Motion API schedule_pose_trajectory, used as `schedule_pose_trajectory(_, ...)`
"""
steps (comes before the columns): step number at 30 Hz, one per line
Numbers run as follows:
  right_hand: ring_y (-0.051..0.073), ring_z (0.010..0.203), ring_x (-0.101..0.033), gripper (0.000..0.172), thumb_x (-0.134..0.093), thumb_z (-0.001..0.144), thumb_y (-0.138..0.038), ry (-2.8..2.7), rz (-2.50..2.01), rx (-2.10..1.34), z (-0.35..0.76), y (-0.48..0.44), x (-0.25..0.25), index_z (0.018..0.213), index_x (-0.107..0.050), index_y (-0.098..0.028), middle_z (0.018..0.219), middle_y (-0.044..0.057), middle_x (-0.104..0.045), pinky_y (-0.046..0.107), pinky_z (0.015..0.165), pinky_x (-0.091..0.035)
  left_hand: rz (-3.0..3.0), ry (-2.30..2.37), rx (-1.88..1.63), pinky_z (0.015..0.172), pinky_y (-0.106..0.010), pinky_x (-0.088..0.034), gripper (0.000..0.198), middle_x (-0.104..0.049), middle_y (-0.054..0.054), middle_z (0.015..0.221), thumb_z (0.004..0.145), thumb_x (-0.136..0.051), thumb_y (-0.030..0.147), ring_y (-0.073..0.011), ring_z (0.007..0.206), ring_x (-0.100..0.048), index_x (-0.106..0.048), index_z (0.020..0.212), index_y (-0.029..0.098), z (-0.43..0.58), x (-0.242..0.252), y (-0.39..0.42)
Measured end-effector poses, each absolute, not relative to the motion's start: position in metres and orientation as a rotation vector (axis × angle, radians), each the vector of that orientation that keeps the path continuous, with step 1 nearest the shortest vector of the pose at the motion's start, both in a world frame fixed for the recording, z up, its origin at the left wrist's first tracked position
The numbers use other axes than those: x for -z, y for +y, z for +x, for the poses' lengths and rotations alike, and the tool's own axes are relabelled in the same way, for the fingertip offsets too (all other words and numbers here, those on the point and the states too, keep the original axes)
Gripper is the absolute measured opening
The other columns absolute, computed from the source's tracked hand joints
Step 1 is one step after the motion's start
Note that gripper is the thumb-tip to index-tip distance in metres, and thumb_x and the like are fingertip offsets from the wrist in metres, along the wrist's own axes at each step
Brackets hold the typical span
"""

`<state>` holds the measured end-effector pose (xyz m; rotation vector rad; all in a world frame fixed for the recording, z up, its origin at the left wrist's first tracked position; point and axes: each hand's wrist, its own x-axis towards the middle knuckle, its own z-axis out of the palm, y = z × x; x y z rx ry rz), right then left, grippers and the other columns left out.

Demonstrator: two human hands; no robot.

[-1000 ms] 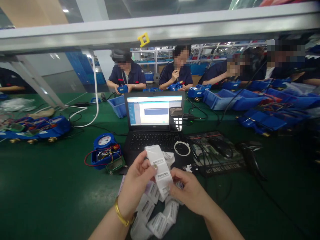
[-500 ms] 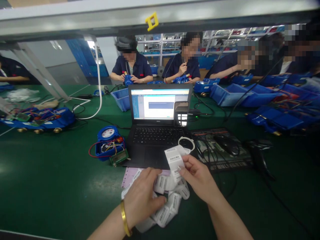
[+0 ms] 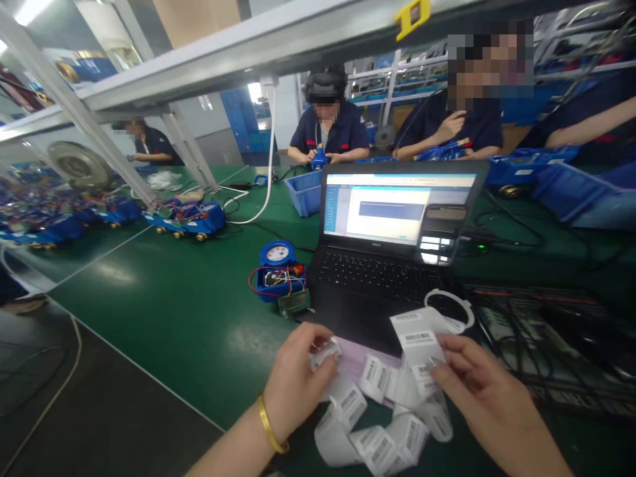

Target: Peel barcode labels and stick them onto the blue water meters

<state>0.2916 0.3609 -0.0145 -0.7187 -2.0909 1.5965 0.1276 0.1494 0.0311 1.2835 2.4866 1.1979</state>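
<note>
A long white strip of barcode labels (image 3: 382,414) lies crumpled on the green table (image 3: 189,318) in front of me. My left hand (image 3: 298,381), with a gold bangle on the wrist, pinches one part of the strip near its left end. My right hand (image 3: 484,391) holds another part and lifts a label upright between thumb and fingers. A pink sheet of paper (image 3: 362,354) lies under the strip. Just beyond it stands an open black laptop (image 3: 392,252) with a lit screen.
A blue water meter with loose coloured wires (image 3: 278,273) sits left of the laptop. A phone (image 3: 437,232) leans on the screen. Cables and a mat (image 3: 546,324) lie at right. Blue bins (image 3: 304,191) and more meters stand further back, where several seated people work.
The view has swung left and lower. My left hand has shifted from on top of the pile to pinching a piece at its left. My right hand still holds up a label.
</note>
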Motion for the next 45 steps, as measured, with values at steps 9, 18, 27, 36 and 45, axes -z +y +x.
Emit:
schedule_pose_trajectory(9, 0.020, 0.071, -0.066, 0.040, -0.062, 0.081, -0.050, -2.116, -0.701, -1.566, 0.290, 0.362, 0.016, 0.107, -0.057, -0.020, 0.085, 0.006, -0.069, 0.020, 0.060, -0.056, 2.039, 3.333, -0.262, 0.098, -0.053, -0.038, 0.051, -0.035, -0.019, 0.135, 0.078, -0.063, 0.007, -0.0400, 0.125, -0.034, -0.051, 0.125, 0.020, 0.057, -0.022, 0.112)
schedule_pose_trajectory(18, 0.019, 0.073, -0.064, 0.034, -0.058, 0.079, -0.048, -1.913, -0.831, -1.538, 0.281, 0.335, -0.006, 0.101, -0.058, -0.022, 0.081, 0.003, -0.067, 0.020, 0.057, -0.051, 2.673, 2.964, -0.110, 0.096, -0.039, -0.040, 0.023, -0.061, -0.007, 0.094, 0.085, -0.050, 0.003, -0.0201, 0.094, -0.055, -0.062, 0.100, 0.016, 0.013, -0.048, 0.106)
schedule_pose_trajectory(27, 0.022, 0.074, -0.065, 0.035, -0.060, 0.081, -0.046, -1.968, -0.696, -1.661, 0.283, 0.352, 0.008, 0.104, -0.057, -0.020, 0.083, 0.006, -0.067, 0.025, 0.060, -0.053, 2.887, 2.711, 0.095, 0.083, -0.036, -0.046, 0.037, -0.053, -0.004, 0.082, 0.083, -0.049, -0.002, -0.0198, 0.083, -0.052, -0.057, 0.112, 0.019, 0.002, -0.066, 0.105)
schedule_pose_trajectory(36, 0.015, 0.061, -0.055, 0.024, -0.055, 0.085, -0.039, -1.918, -0.648, -1.668, 0.274, 0.341, -0.009, 0.095, -0.055, -0.018, 0.071, 0.001, -0.063, 0.024, 0.056, -0.040, 3.153, 2.552, 0.107, 0.077, -0.034, -0.046, 0.036, -0.048, -0.002, 0.073, 0.083, -0.044, -0.004, -0.0184, 0.073, -0.052, -0.063, 0.103, 0.018, -0.015, -0.062, 0.111)
schedule_pose_trajectory(45, 0.016, 0.063, -0.054, 0.025, -0.053, 0.088, -0.041, -1.942, -0.593, -1.711, 0.273, 0.343, -0.010, 0.095, -0.053, -0.018, 0.071, 0.001, -0.061, 0.024, 0.056, -0.038, 3.211, 2.507, -0.043, 0.069, -0.032, -0.046, 0.035, -0.052, -0.002, 0.070, 0.083, -0.038, -0.002, -0.0177, 0.069, -0.054, -0.062, 0.093, 0.021, -0.019, -0.061, 0.116)
